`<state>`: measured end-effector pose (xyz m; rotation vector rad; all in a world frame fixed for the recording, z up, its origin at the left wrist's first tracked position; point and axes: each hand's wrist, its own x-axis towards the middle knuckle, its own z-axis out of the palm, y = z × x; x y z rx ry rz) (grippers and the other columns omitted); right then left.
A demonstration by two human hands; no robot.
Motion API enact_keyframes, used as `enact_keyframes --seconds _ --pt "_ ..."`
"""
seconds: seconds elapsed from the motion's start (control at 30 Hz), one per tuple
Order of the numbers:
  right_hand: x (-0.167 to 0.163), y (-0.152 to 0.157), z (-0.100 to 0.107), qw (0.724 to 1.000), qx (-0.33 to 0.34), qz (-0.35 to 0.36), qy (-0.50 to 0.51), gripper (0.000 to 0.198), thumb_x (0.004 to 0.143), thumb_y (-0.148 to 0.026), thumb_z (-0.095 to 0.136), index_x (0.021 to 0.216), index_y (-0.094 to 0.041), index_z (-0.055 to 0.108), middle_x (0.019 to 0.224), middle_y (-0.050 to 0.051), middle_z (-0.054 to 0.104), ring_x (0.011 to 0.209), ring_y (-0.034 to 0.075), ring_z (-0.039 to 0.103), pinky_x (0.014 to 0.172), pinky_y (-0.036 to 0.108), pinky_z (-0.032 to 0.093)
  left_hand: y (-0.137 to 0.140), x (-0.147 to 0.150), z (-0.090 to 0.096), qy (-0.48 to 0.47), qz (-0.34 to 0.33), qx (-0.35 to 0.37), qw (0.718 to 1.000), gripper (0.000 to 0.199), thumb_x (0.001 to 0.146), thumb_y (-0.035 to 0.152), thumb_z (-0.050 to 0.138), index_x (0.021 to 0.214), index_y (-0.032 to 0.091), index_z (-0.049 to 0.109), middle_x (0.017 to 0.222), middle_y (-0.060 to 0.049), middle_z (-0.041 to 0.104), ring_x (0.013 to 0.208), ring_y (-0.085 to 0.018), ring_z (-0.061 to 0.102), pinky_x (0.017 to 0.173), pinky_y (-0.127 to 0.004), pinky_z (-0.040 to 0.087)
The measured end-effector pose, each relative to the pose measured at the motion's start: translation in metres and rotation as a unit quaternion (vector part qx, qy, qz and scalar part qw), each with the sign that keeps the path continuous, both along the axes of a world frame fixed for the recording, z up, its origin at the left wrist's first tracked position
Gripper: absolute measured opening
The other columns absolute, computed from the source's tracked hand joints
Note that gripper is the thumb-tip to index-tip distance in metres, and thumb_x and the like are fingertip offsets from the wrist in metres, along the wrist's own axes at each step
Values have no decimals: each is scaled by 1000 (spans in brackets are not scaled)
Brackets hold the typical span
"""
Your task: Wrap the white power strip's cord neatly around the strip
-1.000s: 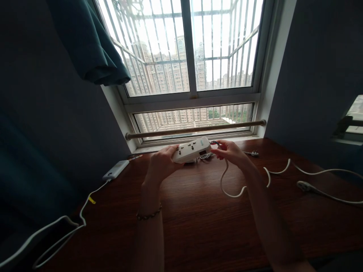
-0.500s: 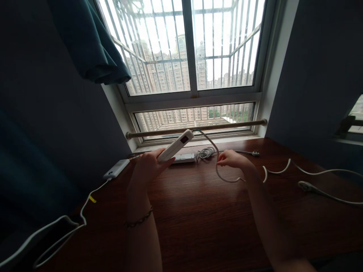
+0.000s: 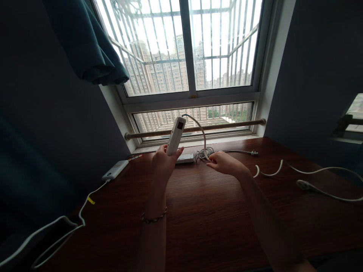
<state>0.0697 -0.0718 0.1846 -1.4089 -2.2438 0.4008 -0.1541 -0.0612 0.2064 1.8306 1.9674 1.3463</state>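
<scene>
**Power strip held upright over the desk**

At the far left a white cable (image 3: pixel 56 226) loops across the dark wooden desk (image 3: pixel 198 226) and runs up to a small grey box (image 3: pixel 115 169) lying near the wall. A teal curtain (image 3: pixel 85 45) hangs bunched above it, beside the barred window (image 3: pixel 187 56).

The left hand (image 3: pixel 163 164), a bracelet (image 3: pixel 153 218) on its wrist, is closed around the lower end of a white power strip (image 3: pixel 176 136). The strip stands nearly upright, raised off the desk, its top in front of the rail (image 3: pixel 227 126) under the window. A white cord (image 3: pixel 200 130) leaves the strip's top end and arcs down to the right.

The right hand (image 3: pixel 224 164) pinches that cord between fingers and thumb, just above the desk. Behind both hands a second strip (image 3: pixel 185 158) lies flat by the sill, with a coiled wire (image 3: pixel 204 153) just beside it and a plug (image 3: pixel 254 153) farther right.

On the right part of the desk more white cord (image 3: pixel 272 173) curves along, and another plug (image 3: pixel 303 184) lies well apart from the hands.
</scene>
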Motion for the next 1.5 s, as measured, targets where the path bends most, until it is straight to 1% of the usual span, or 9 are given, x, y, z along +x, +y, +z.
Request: enact_keyframes --seconds 0.1,0.3,0.47,0.7,0.83,1.03,1.23,1.33,1.5 --pt "-5 -15 7 992 102 72 -32 31 81 -24 57 53 -15 46 49 -4 40 49 9 33 50 24 23 4 2 -5 48 44 27 998 63 66 55 65 112 13 54 107 -15 61 96 -30 58 78 -38 46" --pt "-10 -36 21 977 180 116 -13 28 85 -23 53 58 -16 49 52 -4 39 49 8 32 52 23 25 6 4 -11 194 63 45 978 59 68 40 66 118 12 50 107 -15 56 99 -32 54 84 -41 44" --pt "-7 -43 26 963 205 167 48 21 88 -26 51 71 -16 60 55 -2 46 51 9 38 55 22 30 1 9 -12 339 20 92 936 53 71 29 62 121 16 50 105 -12 58 95 -33 53 81 -46 41" --pt "10 -39 31 946 259 70 180 23 87 -36 56 79 -16 65 63 0 56 54 11 45 56 22 34 -7 13 -7 424 -141 151 882 53 70 11 60 119 28 51 114 -3 61 105 -29 51 105 -55 16" --pt "23 -24 26 933 293 -10 209 26 87 -39 56 78 -17 67 69 2 61 62 14 51 63 23 38 -7 18 -6 424 -224 139 866 54 69 14 63 120 30 52 116 -3 61 107 -28 51 99 -47 29" --pt "32 3 11 951 226 -43 208 30 85 -41 56 78 -15 70 67 2 63 63 15 53 61 23 37 -13 30 -5 402 -295 147 854 55 69 23 66 122 30 52 120 -2 60 108 -27 50 93 -41 35" --pt "42 12 7 954 122 -22 273 37 82 -47 55 78 -13 69 61 1 58 59 14 51 54 22 35 -16 25 -2 347 -310 152 872 58 68 25 68 124 28 51 123 -1 57 109 -25 49 95 -36 35" --pt "38 12 6 960 74 -11 271 44 86 -51 47 79 -12 66 63 2 58 59 16 53 51 22 37 -19 25 1 312 -293 159 890 73 68 29 71 134 30 40 121 -1 57 108 -24 49 92 -35 37" --pt "25 18 -5 985 83 -89 126 30 90 -35 44 94 -13 65 87 9 66 80 21 61 63 27 47 -16 29 -4 279 -246 154 916 83 69 46 71 140 36 29 119 -2 55 102 -25 51 85 -34 41"
